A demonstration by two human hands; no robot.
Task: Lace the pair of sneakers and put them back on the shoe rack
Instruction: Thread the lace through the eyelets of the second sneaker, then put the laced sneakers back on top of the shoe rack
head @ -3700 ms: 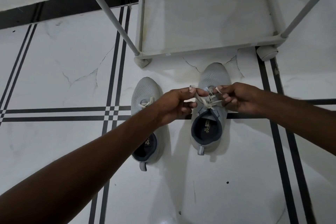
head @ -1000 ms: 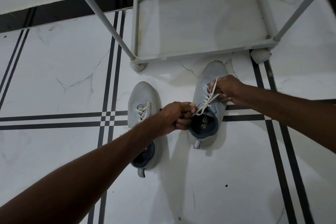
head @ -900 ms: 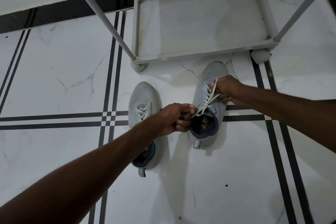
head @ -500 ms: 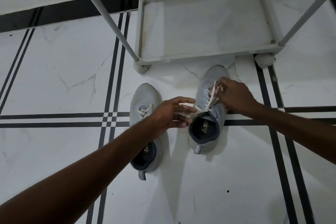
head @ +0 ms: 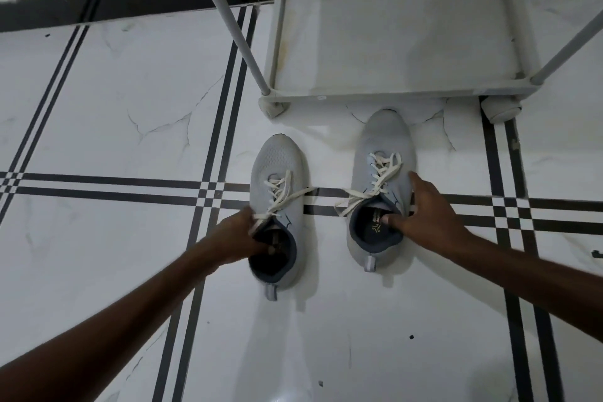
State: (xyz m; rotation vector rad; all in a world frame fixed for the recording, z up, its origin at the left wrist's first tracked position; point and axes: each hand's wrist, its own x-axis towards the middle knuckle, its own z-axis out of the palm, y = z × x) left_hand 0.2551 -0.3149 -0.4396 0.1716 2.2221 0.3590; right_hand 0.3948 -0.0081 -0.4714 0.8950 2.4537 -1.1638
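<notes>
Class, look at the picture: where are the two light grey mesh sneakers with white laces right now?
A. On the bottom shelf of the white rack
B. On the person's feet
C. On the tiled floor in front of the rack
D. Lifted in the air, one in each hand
C: the left light grey mesh sneaker and the right light grey mesh sneaker both rest on the white tiled floor, short of the white rack, whose bottom shelf holds no shoes.

Dim, soft shadows nr shoes, wide-angle bend at edges, slight blur

L hand [head: 239, 235] fingers curled, gripping – R hand [head: 421, 209] spread, thumb tucked, both arms extended fwd.
</notes>
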